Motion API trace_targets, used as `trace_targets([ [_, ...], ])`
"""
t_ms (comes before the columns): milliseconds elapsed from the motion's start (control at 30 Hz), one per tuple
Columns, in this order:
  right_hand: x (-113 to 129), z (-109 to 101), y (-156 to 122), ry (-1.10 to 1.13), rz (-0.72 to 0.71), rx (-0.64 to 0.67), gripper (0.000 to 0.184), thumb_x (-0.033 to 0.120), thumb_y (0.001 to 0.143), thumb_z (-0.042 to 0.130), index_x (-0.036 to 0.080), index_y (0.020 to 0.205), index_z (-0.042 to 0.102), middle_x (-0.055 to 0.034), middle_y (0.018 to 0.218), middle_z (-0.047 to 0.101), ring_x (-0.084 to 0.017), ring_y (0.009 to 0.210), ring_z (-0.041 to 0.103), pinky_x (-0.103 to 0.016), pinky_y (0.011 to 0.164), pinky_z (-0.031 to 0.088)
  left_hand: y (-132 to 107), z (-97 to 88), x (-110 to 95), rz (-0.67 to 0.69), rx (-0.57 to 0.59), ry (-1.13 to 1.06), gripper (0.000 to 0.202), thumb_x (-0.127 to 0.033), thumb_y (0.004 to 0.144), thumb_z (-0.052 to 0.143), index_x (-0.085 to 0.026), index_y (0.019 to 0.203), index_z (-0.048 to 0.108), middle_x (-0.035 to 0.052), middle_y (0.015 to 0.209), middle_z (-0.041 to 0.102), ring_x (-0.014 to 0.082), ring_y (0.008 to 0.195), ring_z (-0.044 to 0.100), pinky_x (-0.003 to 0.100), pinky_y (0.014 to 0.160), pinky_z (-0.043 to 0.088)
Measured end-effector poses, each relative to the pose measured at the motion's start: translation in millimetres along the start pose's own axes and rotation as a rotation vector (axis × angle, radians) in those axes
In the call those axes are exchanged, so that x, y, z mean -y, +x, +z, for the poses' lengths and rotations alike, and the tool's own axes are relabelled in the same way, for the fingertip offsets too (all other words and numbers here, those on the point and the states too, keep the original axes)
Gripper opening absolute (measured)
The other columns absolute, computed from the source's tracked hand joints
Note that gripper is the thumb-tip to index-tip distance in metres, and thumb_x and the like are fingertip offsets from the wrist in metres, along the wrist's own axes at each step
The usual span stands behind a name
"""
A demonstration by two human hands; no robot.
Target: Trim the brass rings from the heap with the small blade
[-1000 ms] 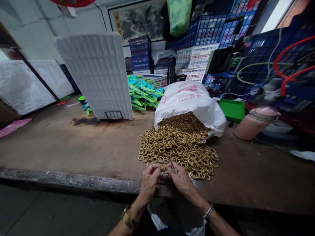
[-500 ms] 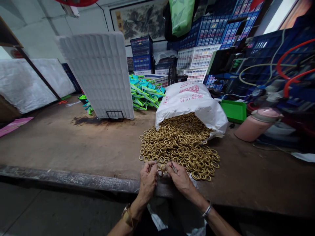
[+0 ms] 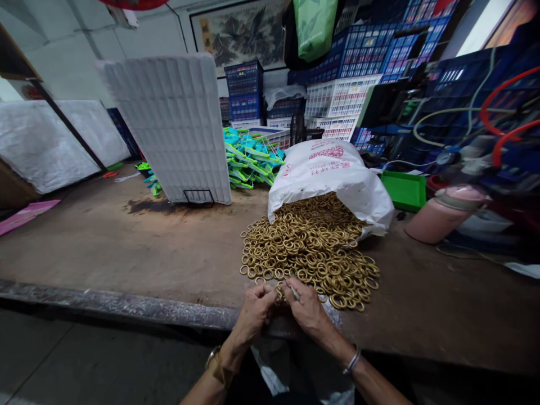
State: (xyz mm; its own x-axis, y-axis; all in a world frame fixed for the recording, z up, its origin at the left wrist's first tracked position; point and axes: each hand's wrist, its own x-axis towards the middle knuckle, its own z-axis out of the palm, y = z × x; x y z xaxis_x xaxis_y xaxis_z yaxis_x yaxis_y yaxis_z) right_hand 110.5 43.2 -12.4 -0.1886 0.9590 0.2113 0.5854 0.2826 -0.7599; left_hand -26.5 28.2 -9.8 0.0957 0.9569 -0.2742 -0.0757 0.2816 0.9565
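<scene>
Loose brass-coloured rings (image 3: pixel 307 253) lie heaped in front of me, spilling from the mouth of a white printed sack (image 3: pixel 320 163). At the heap's near edge my left hand (image 3: pixel 255 306) is closed, thumb and forefinger pinched at a brass-coloured ring (image 3: pixel 279 291) that is partly hidden. Close beside it, my right hand (image 3: pixel 307 306) is closed around a small, thin metal tool (image 3: pixel 294 292); its exact kind is unclear. The fingertips of both hands nearly meet, and what lies between them is mostly covered.
A white ribbed panel (image 3: pixel 169 129) stands on the brown table (image 3: pixel 181 253), with green and turquoise plastic pieces (image 3: pixel 253 160) behind it. To the right are a green tray (image 3: pixel 404 190) and a pink bottle (image 3: pixel 442 216). Stacked crates (image 3: pixel 337 95) fill the back.
My left hand has turned inward and its fingers have folded more. The ring that showed between the hands is now more covered. The view has shifted slightly.
</scene>
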Motion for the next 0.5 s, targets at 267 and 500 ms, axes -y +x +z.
trace_targets([
  [267,10.4,-1.8,1.6,0.178,0.067,0.089,0.029,0.041,0.078,0.046,0.020,0.097,0.054,-0.0030,0.091,0.063,-0.015,0.083,0.057,-0.024,0.074,0.043,-3.4,6.3,-6.4,0.016,-0.090,-0.121,0.037,-0.049,0.062,0.061,-0.017,0.056,0.043,-0.0091,0.042,0.035,0.0033,0.034,0.027,0.016,0.033,0.022],
  [500,10.9,2.5,3.8,0.292,0.043,0.184,0.021,0.031,0.079,0.044,0.021,0.091,0.057,-0.0019,0.088,0.064,-0.013,0.080,0.058,-0.023,0.071,0.044,-4.9,8.3,-8.8,0.079,-0.187,-0.125,0.031,-0.043,0.063,0.062,-0.016,0.056,0.047,-0.0082,0.045,0.037,0.0037,0.038,0.028,0.017,0.038,0.023],
])
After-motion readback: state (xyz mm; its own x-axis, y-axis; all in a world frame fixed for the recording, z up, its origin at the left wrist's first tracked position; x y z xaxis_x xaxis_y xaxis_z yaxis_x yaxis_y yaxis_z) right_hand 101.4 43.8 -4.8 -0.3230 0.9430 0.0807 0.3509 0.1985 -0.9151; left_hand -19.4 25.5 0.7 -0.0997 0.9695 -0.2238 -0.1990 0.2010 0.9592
